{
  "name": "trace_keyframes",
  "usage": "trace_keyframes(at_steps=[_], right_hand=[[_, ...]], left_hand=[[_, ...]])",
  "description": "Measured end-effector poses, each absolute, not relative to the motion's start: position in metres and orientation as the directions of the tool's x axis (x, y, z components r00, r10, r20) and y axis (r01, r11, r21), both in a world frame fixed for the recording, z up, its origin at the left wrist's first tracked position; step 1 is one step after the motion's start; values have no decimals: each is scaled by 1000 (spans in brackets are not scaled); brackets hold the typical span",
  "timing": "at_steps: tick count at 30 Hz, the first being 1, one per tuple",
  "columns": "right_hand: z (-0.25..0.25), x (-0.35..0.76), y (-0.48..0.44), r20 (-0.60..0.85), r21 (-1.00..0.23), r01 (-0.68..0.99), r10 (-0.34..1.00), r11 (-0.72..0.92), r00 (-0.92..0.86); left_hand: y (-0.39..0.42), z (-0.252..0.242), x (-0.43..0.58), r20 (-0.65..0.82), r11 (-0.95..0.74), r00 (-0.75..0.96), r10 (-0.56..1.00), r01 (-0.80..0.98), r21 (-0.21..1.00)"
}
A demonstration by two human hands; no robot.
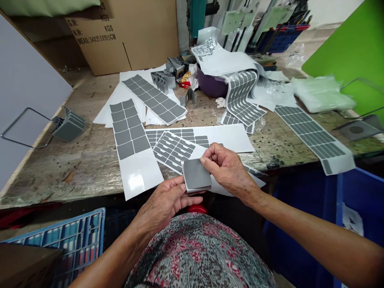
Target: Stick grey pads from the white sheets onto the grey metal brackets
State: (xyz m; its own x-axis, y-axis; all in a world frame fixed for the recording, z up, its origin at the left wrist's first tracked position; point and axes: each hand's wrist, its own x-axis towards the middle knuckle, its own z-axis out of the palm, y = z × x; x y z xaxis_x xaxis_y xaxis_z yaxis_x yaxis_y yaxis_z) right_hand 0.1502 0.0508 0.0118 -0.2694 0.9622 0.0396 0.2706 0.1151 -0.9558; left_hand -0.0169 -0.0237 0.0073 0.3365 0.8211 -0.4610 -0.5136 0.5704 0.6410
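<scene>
Left hand (166,200) gripping grey square (197,175) by left edge; right hand (227,169) pinching upper right corner, fingers narrow. Square hovering over near edge of surface (93,168). Apparently aligning or peeling, cannot tell which; next move calling for steady left hold.

Looks like a small workshop: scuffed wooden bench (99,164), sheets of grey die-cut pieces (129,138) around 10 o'clock, carton (150,36) printed "KGS" at 11, teal machine column (196,18) at 12, blue basket (280,42) of handled items between 1 and 2, blue bin (339,200) at 4, blue crate (90,216) at 8.
</scene>
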Motion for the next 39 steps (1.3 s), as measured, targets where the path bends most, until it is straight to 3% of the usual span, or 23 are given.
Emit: trace_keyframes(at_steps=[33,39], right_hand=[[10,147,55,74,-931,319,948,177,-310],[13,146,53,90,-909,364,948,203,-305]], left_hand=[[-22,4,-19,-477,565,309,823,-528,634],[-23,0,-18,-421,514,297,857,-529,675]])
